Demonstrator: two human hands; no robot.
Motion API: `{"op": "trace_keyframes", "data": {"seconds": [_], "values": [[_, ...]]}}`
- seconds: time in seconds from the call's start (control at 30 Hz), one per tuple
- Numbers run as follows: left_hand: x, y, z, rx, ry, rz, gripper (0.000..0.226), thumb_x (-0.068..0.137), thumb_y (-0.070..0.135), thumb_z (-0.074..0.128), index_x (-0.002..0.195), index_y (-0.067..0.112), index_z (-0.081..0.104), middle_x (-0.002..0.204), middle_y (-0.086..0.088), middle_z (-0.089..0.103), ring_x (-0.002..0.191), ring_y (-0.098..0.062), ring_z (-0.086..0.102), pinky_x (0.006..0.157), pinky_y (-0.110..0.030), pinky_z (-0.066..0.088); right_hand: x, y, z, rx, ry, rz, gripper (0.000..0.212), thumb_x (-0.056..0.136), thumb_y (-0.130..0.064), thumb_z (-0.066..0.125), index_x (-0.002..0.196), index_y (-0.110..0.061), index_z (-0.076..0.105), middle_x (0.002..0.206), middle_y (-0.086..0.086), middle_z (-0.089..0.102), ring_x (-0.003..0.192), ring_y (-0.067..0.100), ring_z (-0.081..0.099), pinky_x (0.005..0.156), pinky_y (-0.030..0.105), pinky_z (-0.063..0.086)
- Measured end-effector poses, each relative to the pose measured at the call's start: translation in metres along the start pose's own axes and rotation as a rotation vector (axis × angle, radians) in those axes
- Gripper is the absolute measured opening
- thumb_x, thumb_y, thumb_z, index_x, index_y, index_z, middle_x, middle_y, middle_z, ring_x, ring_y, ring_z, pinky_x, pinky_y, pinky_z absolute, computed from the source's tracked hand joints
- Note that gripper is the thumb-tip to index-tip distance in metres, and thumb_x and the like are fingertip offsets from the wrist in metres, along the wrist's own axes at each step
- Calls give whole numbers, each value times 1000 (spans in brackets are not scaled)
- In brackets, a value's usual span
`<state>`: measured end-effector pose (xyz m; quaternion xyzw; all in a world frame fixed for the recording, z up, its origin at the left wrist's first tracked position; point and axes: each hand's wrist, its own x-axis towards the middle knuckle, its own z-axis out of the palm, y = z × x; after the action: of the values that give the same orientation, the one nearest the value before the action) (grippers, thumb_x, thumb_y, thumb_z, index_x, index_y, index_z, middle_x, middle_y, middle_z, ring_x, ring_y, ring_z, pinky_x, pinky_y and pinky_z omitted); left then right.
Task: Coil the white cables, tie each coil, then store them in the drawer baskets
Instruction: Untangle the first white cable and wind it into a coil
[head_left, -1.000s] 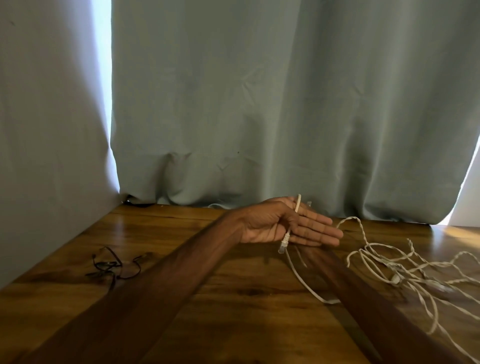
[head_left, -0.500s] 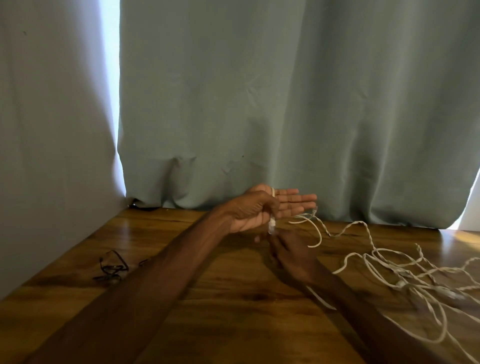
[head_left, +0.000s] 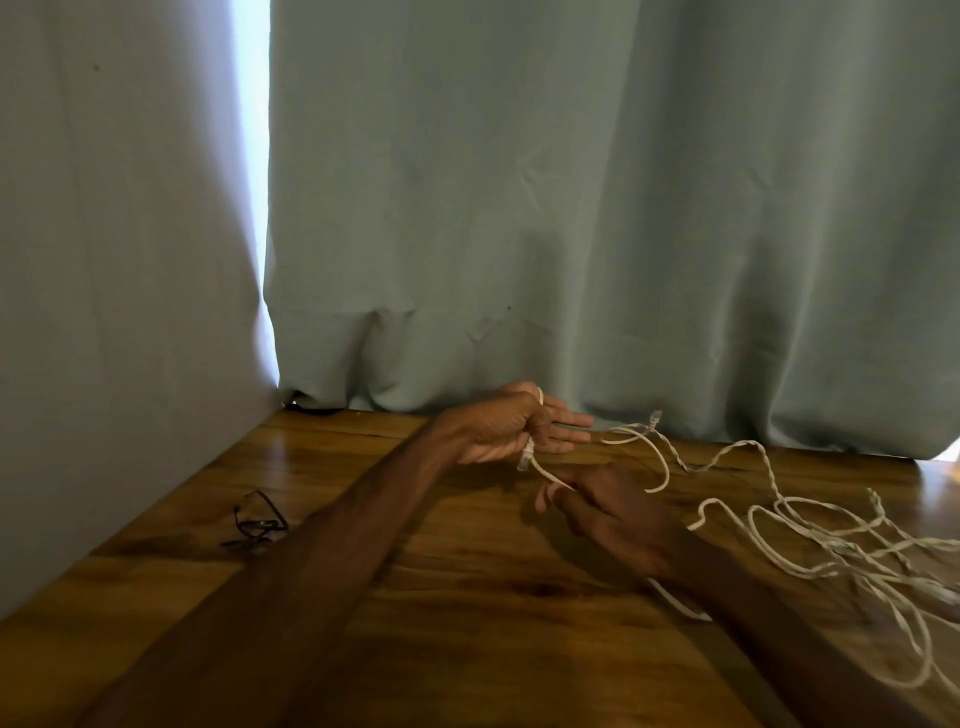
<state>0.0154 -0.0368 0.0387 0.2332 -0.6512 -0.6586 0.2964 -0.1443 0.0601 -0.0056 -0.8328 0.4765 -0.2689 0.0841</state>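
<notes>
Left hand (head_left: 498, 431) raised just above the wooden table (head_left: 467, 597), palm facing the camera, fingers straight and pointing right. Its thumb pins a white cable (head_left: 666, 464) against the palm. The cable passes over the top of the hand, and its connector (head_left: 524, 460) hangs below the thumb.

Right hand (head_left: 618, 519) sits just below and right of the left, back up, fingertips pinching the same cable close to the connector.

Loose tangle (head_left: 841, 545) of white cable sprawls on the table right of the right hand.

Left of the left forearm lies a small black object (head_left: 257, 525), possibly spectacles; too dim to tell.

Grey-green curtain (head_left: 571, 208) hangs behind both hands.
</notes>
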Motion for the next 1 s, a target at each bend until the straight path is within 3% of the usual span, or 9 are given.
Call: {"op": "trace_keyframes", "data": {"seconds": [0.17, 0.23, 0.33, 0.43, 0.53, 0.67, 0.83, 0.93, 1.0], "values": [[0, -8, -7, 23, 127, -81, 57, 94, -17, 21, 150, -7, 25, 141, -27, 57, 121, -39, 65, 85, -34, 61, -6, -9, -8, 43, 112, -110, 29, 99, -27, 44, 90, -26, 73, 66, -13, 62, 62, 13, 58, 61, 25, 43], [-2, -8, -4, 114, 116, -112, 60, 90, -20, 27, 148, -5, 29, 135, -26, 62, 97, -29, 74, 69, -27, 59, -6, -10, -8, 59, 148, -137, 28, 98, -29, 45, 92, -27, 72, 68, -17, 63, 59, 16, 57, 60, 34, 43], [2, -9, 6, 302, 162, -119, 60, 85, -19, 33, 142, -5, 44, 88, -23, 71, 58, -20, 67, 54, -24, 54, -3, -2, -9, 52, 243, -164, 28, 98, -35, 45, 93, -29, 72, 72, -12, 66, 64, 12, 60, 62, 37, 45], [1, -10, 17, 340, 101, -84, 35, 90, -10, 33, 108, 0, 62, 59, -10, 62, 40, -14, 51, 36, -20, 40, -3, 10, -14, 7, 360, -169, 26, 99, -35, 45, 85, -31, 67, 69, -12, 63, 63, 11, 59, 61, 41, 46], [-7, -4, 28, 362, 16, -94, 37, 105, 12, 32, 76, 8, 54, 59, -7, 59, 33, -6, 39, 32, -15, 28, -4, 20, -19, -61, 439, -151, 29, 102, -37, 43, 87, -24, 64, 66, -8, 61, 60, 10, 56, 58, 43, 46], [-6, -6, 39, 90, -115, -206, 51, 107, 53, 26, 76, 19, 48, 55, 3, 46, 40, -3, 35, 30, -12, 20, -4, 28, -23, -176, 523, -172, 30, 105, -37, 41, 96, -22, 65, 71, -9, 62, 59, 8, 55, 55, 38, 47], [-15, -4, 50, 20, -193, -253, 69, 107, 49, 10, 80, 1, 53, 48, 4, 55, 33, 1, 34, 30, -11, 17, 0, 38, -22, -184, 603, -149, 25, 104, -36, 47, 99, -23, 68, 86, -13, 66, 74, 4, 60, 66, 28, 50], [-11, -9, 46, 8, -133, -203, 74, 106, 58, 11, 71, 5, 49, 46, 7, 45, 33, 1, 29, 29, -12, 16, 5, 40, -18, -78, 604, -128, 18, 104, -32, 53, 99, -23, 68, 90, -17, 64, 84, 0, 60, 71, 20, 46], [-8, -9, 43, -45, -101, -190, 70, 107, 57, 16, 64, 11, 47, 46, 8, 37, 33, 1, 25, 29, -13, 15, 8, 38, -13, -29, 586, -94, 33, 105, -41, 45, 93, -20, 68, 85, -12, 62, 81, 3, 58, 71, 24, 44]]}}
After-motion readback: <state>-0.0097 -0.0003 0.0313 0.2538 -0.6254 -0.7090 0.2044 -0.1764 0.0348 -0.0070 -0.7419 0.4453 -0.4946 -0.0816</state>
